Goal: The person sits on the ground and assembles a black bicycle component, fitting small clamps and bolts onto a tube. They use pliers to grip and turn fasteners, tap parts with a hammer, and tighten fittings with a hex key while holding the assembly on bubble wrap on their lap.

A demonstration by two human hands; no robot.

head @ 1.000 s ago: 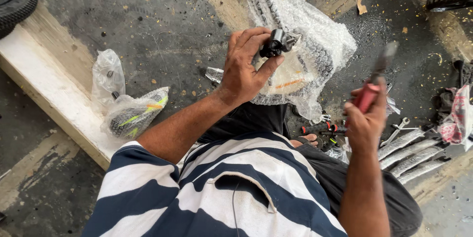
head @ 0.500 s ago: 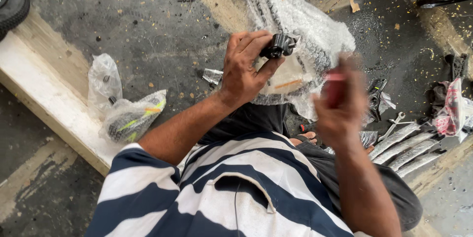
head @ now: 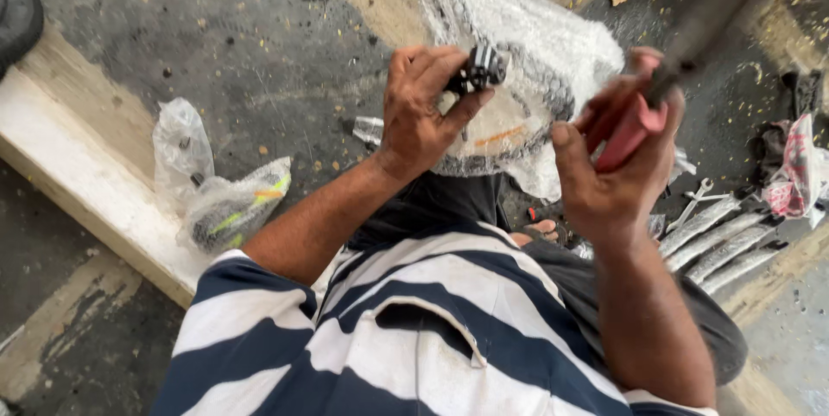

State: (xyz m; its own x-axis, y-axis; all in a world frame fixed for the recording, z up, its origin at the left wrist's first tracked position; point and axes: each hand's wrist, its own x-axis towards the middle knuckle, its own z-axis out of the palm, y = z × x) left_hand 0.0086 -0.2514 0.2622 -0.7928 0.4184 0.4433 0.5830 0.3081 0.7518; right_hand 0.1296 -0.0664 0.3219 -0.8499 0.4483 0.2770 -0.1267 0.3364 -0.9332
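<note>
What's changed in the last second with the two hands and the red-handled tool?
The right hand brought the red-handled tool in from the side toward the small black part, dipped, then lifted again, its shaft pointing up and away. The left hand has kept pinching the part over the bubble wrap. The plastic bags and the wrenches have not moved on the floor.

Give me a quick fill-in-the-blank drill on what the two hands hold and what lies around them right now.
1. The left hand pinches a small ____ metal part in its fingers.
2. The right hand grips a tool by its ____ handle.
3. Behind both hands, a sheet of ____ wrap lies on the floor.
4. The spanner lies on the person's ____ side.

Missing words: black; red; bubble; right
</note>
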